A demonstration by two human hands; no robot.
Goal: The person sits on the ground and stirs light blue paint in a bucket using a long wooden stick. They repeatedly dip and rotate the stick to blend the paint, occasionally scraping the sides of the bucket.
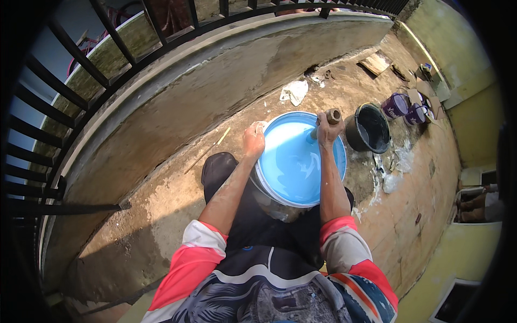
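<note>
A large bucket [262,180] of light blue paint [288,156] stands between my knees. My left hand [254,140] is closed on the bucket's left rim. In my right hand [327,132], closed round it near the top, is a thick round stick [334,114], perhaps bamboo. It leans over the right side of the bucket, and its lower end, coated blue, goes into the paint. How deep it reaches is hidden. Pale swirls show on the paint's surface near the stick.
A black bucket [369,128] stands right of the paint, with purple tubs [396,105] beyond it. A white cloth [294,92] and clear plastic [404,160] lie on the floor. A thin stick [207,151] lies by the low wall [215,102], which carries a black railing [97,67].
</note>
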